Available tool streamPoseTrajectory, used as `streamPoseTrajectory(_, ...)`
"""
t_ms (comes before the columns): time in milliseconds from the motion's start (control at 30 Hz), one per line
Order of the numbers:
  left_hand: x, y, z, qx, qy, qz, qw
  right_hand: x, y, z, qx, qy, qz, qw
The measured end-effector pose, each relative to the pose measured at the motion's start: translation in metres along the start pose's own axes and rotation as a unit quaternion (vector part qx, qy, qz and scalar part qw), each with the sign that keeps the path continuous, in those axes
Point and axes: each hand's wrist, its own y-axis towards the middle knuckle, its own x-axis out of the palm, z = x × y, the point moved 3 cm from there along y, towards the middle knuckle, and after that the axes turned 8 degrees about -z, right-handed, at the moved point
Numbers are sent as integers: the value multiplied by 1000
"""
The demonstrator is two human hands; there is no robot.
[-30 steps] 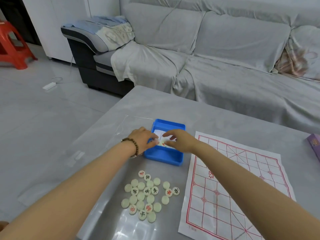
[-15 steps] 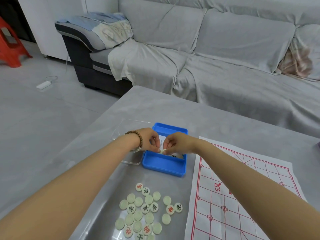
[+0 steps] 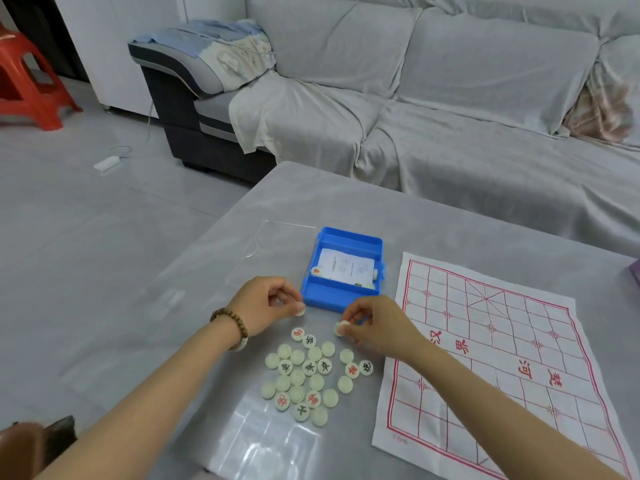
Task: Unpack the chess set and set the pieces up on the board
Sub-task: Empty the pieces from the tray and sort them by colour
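Both hands have drawn back from the blue box (image 3: 332, 299) at 12 o'clock toward the pile of pieces (image 3: 311, 375) at 6 o'clock. Our left hand (image 3: 266, 306) has a pale disc (image 3: 300, 309) pinched in its grip, and our right hand (image 3: 377, 327) pinches a second disc (image 3: 341, 329). We should lay them face up beside the pile, then fetch the few left in the box before filling the board (image 3: 485, 341) at 3 o'clock. Its river reads 汉界 and 楚河 in red; the print on the box's paper slip (image 3: 346, 268) is too small to read.

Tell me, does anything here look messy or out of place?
Nothing damaged. The chess pieces lie in a loose heap on the table left of the paper board, many blank side up, and the board holds none. A few strays sit in the blue box, one by its left wall.
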Motion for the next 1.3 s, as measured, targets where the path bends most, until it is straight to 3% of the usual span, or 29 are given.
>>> streamPoseTrajectory(133, 6, -19, -15, -27, 31, 42, 998, 13, -4, 4, 24, 61, 30, 997)
streamPoseTrajectory(400, 14, -21, -12, -10, 73, 61, 995, 5, -13, 13, 58, 23, 56, 996)
streamPoseTrajectory(533, 9, -14, 1, 16, 49, 98, 994, 2, -11, 15, 28, -23, 35, 999)
streamPoseTrajectory(667, -1, 14, 19, 15, 98, 111, 989, -27, 3, -2, -48, -7, 104, 993)
streamPoseTrajectory(733, -3, 35, 27, 8, 149, 88, 985, -48, 17, -8, -56, -50, 118, 990)
streamPoseTrajectory(833, -3, 66, 28, -31, 188, 61, 980, -70, 45, -4, -18, -154, 78, 985)
streamPoseTrajectory(967, -4, 93, 20, -62, 145, 45, 986, -81, 71, 9, 26, -282, 48, 958)
streamPoseTrajectory(1133, -8, 112, 22, -27, 180, 10, 983, -82, 89, 19, 27, -312, -10, 950)
streamPoseTrajectory(1300, -2, 125, 28, 0, 254, 68, 965, -75, 99, 21, 14, -286, 55, 957)
